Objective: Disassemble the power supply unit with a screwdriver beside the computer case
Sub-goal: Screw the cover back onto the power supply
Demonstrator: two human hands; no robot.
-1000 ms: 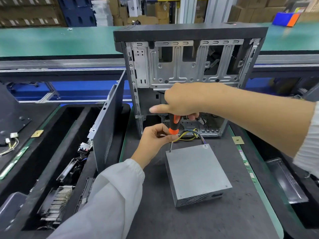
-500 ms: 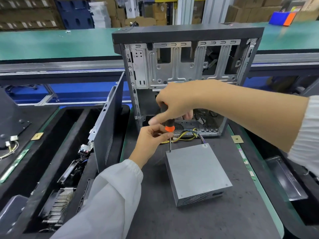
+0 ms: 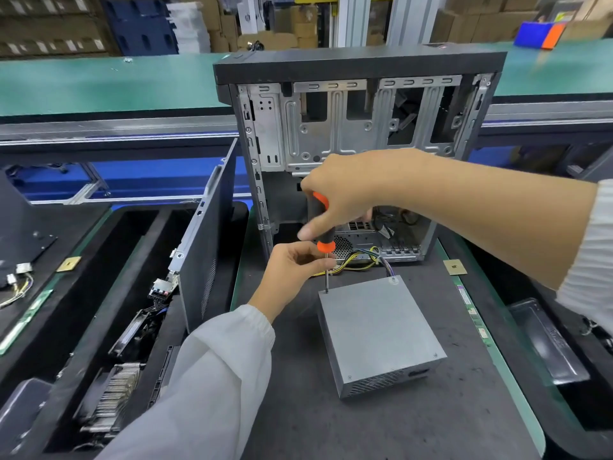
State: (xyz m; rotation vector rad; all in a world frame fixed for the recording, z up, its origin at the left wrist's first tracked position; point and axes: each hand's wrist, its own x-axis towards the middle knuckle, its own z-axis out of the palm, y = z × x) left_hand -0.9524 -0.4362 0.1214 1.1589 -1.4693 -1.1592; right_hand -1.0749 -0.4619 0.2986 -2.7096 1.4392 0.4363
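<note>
Right hand (image 3: 345, 190) grips the screwdriver (image 3: 321, 224) handle, left hand (image 3: 292, 267) pinches its shaft, tip on the far-left corner screw of the power supply unit (image 3: 378, 330) lying on the desk (image 3: 381, 433) before the computer case (image 3: 361, 134); keep the shaft vertical, pressing firmly.

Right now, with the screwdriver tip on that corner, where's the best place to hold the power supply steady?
Probably the near right corner of the power supply, from the right side. The box lies flat, the screwdriver with both the right hand and left hand crowds the far left corner, and wires leave the far edge.
</note>
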